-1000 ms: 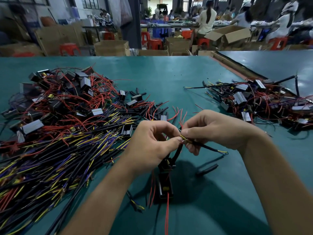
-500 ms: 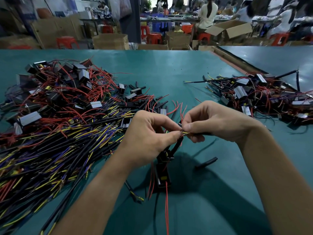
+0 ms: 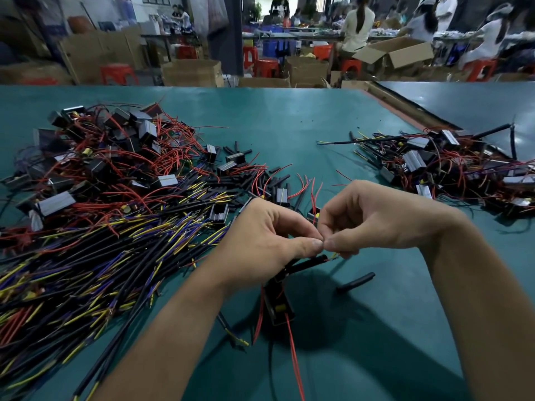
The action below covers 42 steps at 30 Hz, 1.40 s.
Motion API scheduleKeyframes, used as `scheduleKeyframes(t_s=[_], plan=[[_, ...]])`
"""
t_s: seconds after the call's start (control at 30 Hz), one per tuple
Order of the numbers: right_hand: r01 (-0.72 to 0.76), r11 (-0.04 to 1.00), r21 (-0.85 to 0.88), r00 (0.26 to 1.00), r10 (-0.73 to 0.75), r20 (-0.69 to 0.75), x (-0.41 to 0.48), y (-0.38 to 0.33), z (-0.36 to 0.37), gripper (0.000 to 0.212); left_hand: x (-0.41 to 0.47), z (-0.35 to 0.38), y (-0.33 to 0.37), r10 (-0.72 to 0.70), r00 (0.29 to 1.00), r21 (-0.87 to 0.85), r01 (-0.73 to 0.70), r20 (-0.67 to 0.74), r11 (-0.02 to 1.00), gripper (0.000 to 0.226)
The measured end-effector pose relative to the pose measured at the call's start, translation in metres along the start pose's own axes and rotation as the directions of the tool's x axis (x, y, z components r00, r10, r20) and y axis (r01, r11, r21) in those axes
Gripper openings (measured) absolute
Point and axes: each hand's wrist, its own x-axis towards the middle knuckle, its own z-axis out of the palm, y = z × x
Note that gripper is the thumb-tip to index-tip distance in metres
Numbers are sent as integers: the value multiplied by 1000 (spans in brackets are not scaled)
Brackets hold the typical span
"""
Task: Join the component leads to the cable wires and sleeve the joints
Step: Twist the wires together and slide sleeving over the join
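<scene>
1. Two bare forearms come in from the lower edge and converge over the green surface (image 3: 289, 125), wrists bent inward so the knuckles face each other.
2. Under the hands a black component (image 3: 275, 299) with a small yellow part lies on the surface. Its red lead (image 3: 293, 351) trails toward the lower edge.
3. The left hand (image 3: 266, 241) is curled, with thumb and forefinger pressed together at the tips. A black sleeve (image 3: 311, 261) runs out from under its thumb, slanting up from the component.
4. The right hand (image 3: 376, 224) mirrors it, fingers bent and thumb tip touching the left thumb tip. Both hands pinch the wire ends (image 3: 333, 255), where a bit of red and yellow shows just below the thumbs. The pinch itself is hidden.
5. A loose sleeve piece (image 3: 356, 282) lies just right of the component, apart from both hands.
6. To the left spreads a cable heap (image 3: 86, 256) of black cables with yellow and purple wires.
7. Beyond it lies a component heap (image 3: 115, 157) tangled in red leads, with short black sleeves scattered at its right edge.
8. Well to the right sits a second heap (image 3: 451, 169) of components and cables.
9. Past the surface stand cardboard boxes (image 3: 393, 53) and red stools (image 3: 266, 68), and people (image 3: 357, 27) sit at other benches.
</scene>
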Motion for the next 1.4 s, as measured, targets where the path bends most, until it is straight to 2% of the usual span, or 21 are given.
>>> scheduleKeyframes(t_s=[0.07,0.17,0.3,0.4,0.53,0.67,0.87,0.97,1.1,1.27,1.33,1.4], plan=[[2,1000,-14,1000,-2,6,-1,-3,1,10,-1,-1,0,-36,997,-57,40,61,998,19],[7,999,-42,1000,-6,17,-2,-7,2,11,0,-4,2,-146,976,-111,165,158,980,24],[9,997,-71,1000,-10,-17,-2,-8,3,9,2,-6,3,-218,944,-149,259,246,954,13],[24,998,-64,998,-27,-54,0,-8,3,9,4,-4,1,-213,955,-206,255,206,945,17],[61,997,-46,996,-64,-67,1,-7,1,20,3,-7,-3,-173,968,-190,207,185,960,23],[61,997,-41,995,-65,-82,0,-5,2,12,2,-7,-3,-163,975,-156,186,150,970,28],[100,991,-85,975,-115,-191,4,-7,3,11,4,-4,-4,-164,985,-151,169,47,974,36],[129,982,-134,953,-161,-257,7,-8,6,10,2,-3,-3,-138,989,-166,145,49,975,25],[136,971,-197,935,-192,-299,10,-7,9,9,2,-2,-2,-123,992,-174,126,29,977,24],[131,975,-179,925,-185,-332,14,-3,8,10,3,-6,-3,-144,990,-184,140,-3,973,22],[139,976,-166,899,-195,-391,16,-3,10,9,4,-7,-5,-179,984,-225,168,-27,960,23],[164,972,-165,838,-226,-497,18,-4,11,6,5,-9,-8,-222,973,-275,200,-54,940,23]])
